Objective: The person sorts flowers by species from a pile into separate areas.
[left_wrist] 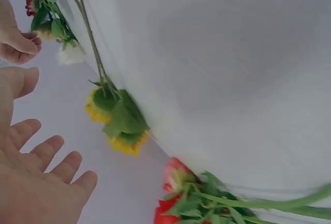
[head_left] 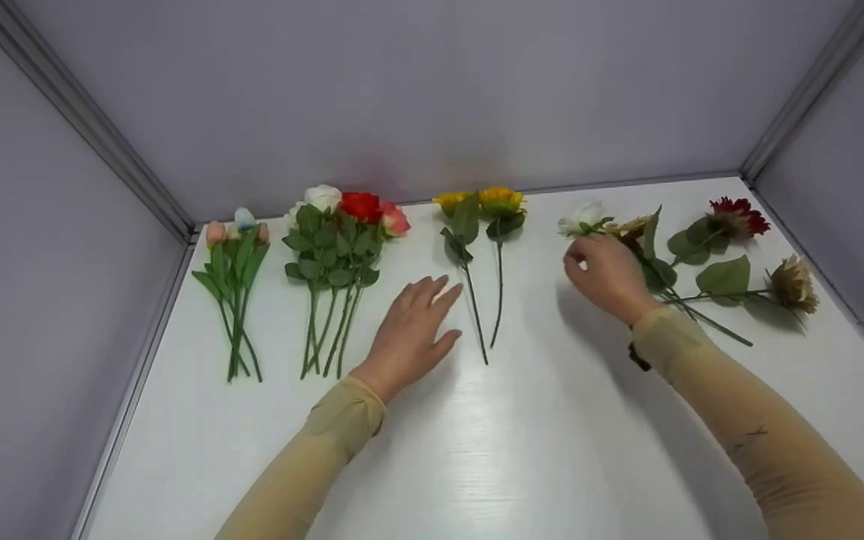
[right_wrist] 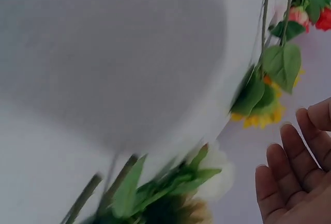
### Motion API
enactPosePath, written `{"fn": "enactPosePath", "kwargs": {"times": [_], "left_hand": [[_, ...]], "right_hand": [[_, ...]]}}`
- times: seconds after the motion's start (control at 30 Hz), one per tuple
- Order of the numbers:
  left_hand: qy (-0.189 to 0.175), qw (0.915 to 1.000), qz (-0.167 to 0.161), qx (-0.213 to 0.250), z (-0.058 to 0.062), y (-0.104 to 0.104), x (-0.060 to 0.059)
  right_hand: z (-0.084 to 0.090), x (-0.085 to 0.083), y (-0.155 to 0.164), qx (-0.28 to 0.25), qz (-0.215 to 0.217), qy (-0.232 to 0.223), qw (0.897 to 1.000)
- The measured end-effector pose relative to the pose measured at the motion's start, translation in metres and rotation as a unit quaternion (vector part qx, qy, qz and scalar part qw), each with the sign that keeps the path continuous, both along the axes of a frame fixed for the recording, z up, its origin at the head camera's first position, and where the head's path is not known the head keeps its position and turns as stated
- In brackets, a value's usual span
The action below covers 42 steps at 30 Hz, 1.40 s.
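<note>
My left hand [head_left: 413, 334] hovers over the white table, fingers spread and holding nothing, just left of two yellow sunflowers [head_left: 502, 201] with long stems. In the left wrist view its fingers are loosely spread. The right hand [head_left: 608, 274] is over the right-hand flowers, beside a white flower [head_left: 583, 216] and a partly covered tan flower [head_left: 631, 227]. Its fingers bend loosely, and the right wrist view shows nothing between them. Further right lie a dark red flower [head_left: 739, 218] and a beige flower [head_left: 793, 285], their leafy stems crossing.
Left of the sunflowers lies a bunch of roses: a red rose [head_left: 361, 205], a pink rose [head_left: 394, 220] and white roses [head_left: 322, 197]. Tulips [head_left: 243, 219] with crossed green stems lie at the far left. Grey panels [head_left: 432, 90] enclose the table [head_left: 477, 450] behind and at both sides.
</note>
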<state>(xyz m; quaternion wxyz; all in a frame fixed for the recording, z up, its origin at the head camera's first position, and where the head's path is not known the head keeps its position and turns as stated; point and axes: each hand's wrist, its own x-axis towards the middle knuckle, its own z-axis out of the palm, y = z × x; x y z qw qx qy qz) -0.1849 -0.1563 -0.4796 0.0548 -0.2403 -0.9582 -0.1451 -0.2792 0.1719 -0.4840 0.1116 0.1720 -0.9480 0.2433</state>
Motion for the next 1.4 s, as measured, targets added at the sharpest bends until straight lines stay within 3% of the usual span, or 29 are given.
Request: {"fn": "enactPosePath", "kwargs": {"times": [0.17, 0.37, 0.53, 0.73, 1.0, 1.4], "left_hand": [[0.032, 0.9952, -0.068, -0.063, 0.003, 0.050, 0.000], [0.052, 0.9834, -0.135, -0.110, -0.007, 0.100, 0.006], [0.047, 0.9742, -0.170, -0.141, -0.018, 0.130, 0.011], [0.053, 0.9692, -0.187, -0.151, -0.030, 0.161, 0.016], [0.069, 0.9645, -0.205, -0.151, -0.043, 0.186, 0.027], [0.046, 0.9654, -0.207, -0.152, -0.045, 0.188, 0.031]], "right_hand": [[-0.001, 0.008, 0.068, -0.010, -0.059, -0.026, 0.998], [-0.003, 0.018, 0.128, -0.002, -0.102, -0.097, 0.990], [-0.005, 0.021, 0.152, 0.010, -0.116, -0.158, 0.981], [-0.006, 0.023, 0.157, 0.010, -0.113, -0.184, 0.976], [-0.008, 0.023, 0.153, 0.015, -0.104, -0.190, 0.976], [-0.013, 0.019, 0.150, 0.010, -0.096, -0.199, 0.975]]}}
